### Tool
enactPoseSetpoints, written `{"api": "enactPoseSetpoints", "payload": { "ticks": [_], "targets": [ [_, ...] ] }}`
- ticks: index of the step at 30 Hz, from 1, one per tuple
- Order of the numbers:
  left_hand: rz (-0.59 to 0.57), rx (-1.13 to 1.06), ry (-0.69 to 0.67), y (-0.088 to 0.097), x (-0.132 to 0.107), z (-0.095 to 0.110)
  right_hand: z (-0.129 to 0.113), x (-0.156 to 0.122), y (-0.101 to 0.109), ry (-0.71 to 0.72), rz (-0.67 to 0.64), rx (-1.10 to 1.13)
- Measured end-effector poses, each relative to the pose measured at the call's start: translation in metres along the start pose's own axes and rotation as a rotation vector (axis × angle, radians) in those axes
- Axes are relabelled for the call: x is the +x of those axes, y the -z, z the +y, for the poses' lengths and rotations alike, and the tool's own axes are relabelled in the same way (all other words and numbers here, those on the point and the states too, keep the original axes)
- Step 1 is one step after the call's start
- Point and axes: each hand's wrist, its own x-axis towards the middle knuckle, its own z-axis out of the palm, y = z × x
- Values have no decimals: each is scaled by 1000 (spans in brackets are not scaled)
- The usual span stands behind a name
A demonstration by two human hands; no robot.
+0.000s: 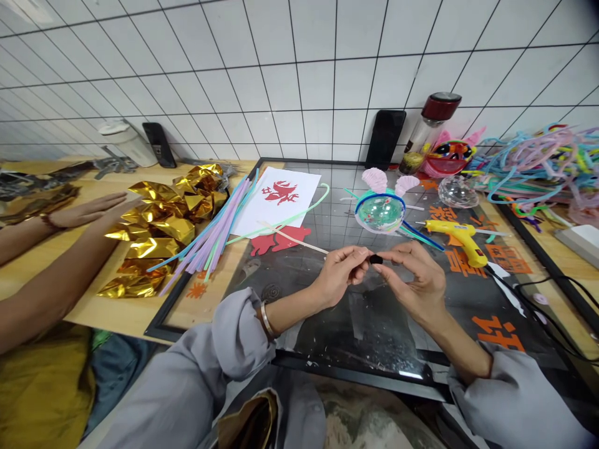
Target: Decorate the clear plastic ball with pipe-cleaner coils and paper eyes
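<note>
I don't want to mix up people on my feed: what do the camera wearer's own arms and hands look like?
The left sleeve and right sleeve are plain grey, loose and gathered up the forearms. A narrow, shiny silver-coloured bangle circles the left wrist; none shows on the right. The left hand and right hand wear no gloves.

The black piece [375,259] between the left hand [344,272] and right hand [418,277] is too small to identify, while the right edge cuts off the pipe-cleaner heap [545,162] and the left a co-worker's arms [53,290].
</note>
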Motion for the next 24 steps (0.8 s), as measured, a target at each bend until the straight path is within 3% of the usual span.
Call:
{"api": "enactPoseSetpoints", "payload": {
  "ticks": [8,10,12,14,16,18,20,22,24],
  "targets": [
    [39,126,-40,3,1,5,4,0,-1,3,11,-5],
    [75,253,-100,9,2,15,4,0,0,2,16,-9],
    [154,493,-254,25,8,38,4,0,0,3,21,-9],
    [304,820,-511,54,19,76,3,0,0,6,24,-5],
    [581,1187,-715,95,34,120,2,0,0,9,23,0],
    [877,1488,-678,145,48,162,2,0,0,6,17,7],
    [1068,1610,-512,192,58,192,2,-1,0,-7,13,8],
    [978,1672,-547,228,64,205,3,-1,0,-28,7,7],
    [831,1698,-603,251,68,207,4,-1,0,-53,-1,5]
  ]
}}
